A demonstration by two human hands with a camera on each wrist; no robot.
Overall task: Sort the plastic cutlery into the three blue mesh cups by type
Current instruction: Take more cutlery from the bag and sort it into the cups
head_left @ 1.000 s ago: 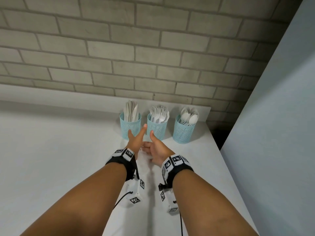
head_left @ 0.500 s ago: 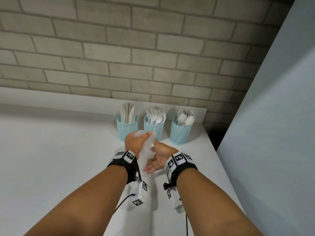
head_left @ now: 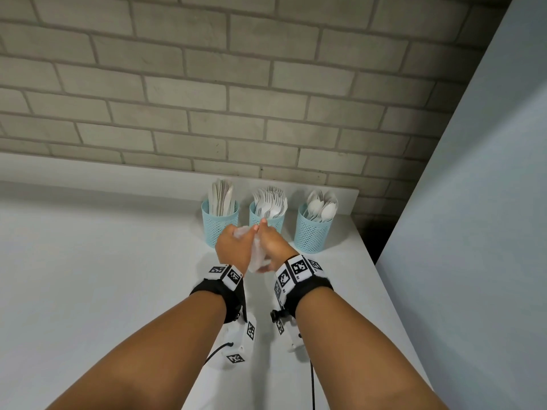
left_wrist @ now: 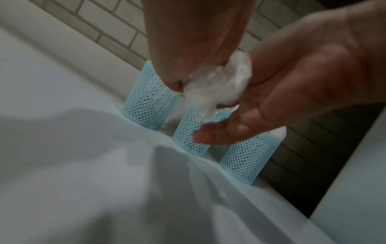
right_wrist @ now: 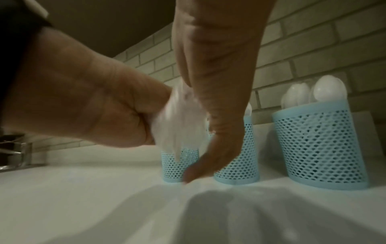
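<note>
Three blue mesh cups stand in a row by the brick wall. The left cup holds knives, the middle cup forks, and the right cup spoons. Just in front of them my two hands meet above the counter. My left hand grips a crumpled clear plastic wrapper in its fist. My right hand presses against the wrapper with its fingers held straight. No loose cutlery is visible on the counter.
The white counter stretches left and toward me. A pale wall panel bounds the right side, with a dark gap behind the spoon cup. The grey brick wall rises behind the cups. A metal fixture sits far left.
My hands have come together and risen slightly toward the cups. The clear wrapper that hung loose between them is now bunched up in my left fist.
</note>
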